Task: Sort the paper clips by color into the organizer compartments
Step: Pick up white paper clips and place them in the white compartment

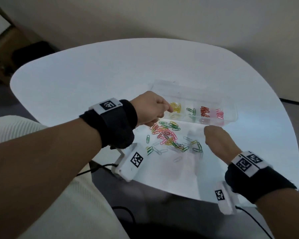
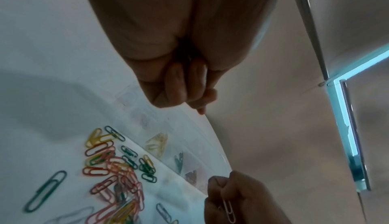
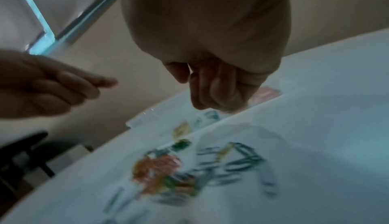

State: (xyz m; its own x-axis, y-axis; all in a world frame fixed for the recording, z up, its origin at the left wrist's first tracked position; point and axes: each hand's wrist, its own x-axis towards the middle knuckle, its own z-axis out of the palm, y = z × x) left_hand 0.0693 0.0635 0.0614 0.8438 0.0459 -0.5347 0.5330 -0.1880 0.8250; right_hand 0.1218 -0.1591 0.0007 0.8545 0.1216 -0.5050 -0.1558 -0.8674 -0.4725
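Note:
A clear organizer (image 1: 188, 87) lies on the white table (image 1: 93, 83), with yellow clips (image 1: 175, 107), green clips (image 1: 191, 111), red clips (image 1: 204, 112) and pink clips (image 1: 219, 113) in separate compartments. A mixed pile of paper clips (image 1: 167, 135) lies in front of it. My left hand (image 1: 167, 111) hovers over the yellow compartment's near left corner. Its fingers (image 3: 103, 82) reach out loosely and no clip shows in them. My right hand (image 1: 214, 135) is curled just in front of the organizer and pinches a white paper clip (image 2: 228, 210).
Loose green clips (image 1: 148, 138) and pale clips (image 1: 177, 159) lie scattered around the pile toward the table's near edge. A wall stands behind the table, and dark furniture (image 1: 29, 52) at the far left. Cables (image 1: 100, 167) hang below the near edge.

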